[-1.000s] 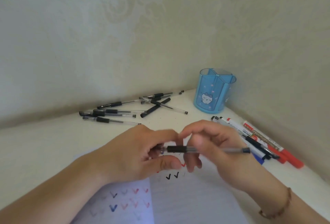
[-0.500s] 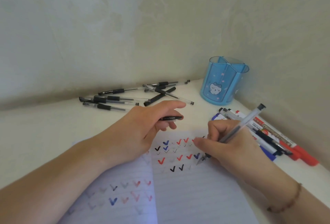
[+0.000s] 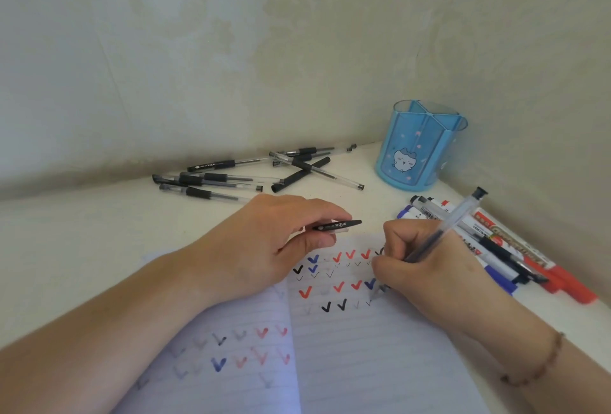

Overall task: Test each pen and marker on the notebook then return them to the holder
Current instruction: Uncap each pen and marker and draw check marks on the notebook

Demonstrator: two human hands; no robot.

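An open lined notebook (image 3: 380, 357) lies in front of me, covered with red, blue and black check marks. My right hand (image 3: 426, 268) grips a clear gel pen (image 3: 453, 225) with its tip down on the right page. My left hand (image 3: 277, 241) rests on the notebook's upper left and pinches the pen's black cap (image 3: 337, 225). The blue pen holder (image 3: 416, 146) stands at the back right corner and looks empty.
Several black gel pens (image 3: 238, 175) lie scattered along the back wall. A pile of whiteboard markers (image 3: 515, 248) in red, blue and black lies on the right, just behind my right hand. Walls close the desk at the back and right.
A second ago both hands held the pen above the page and pulled the cap off. Since then my right hand has brought the tip down to the page; my left keeps the cap.
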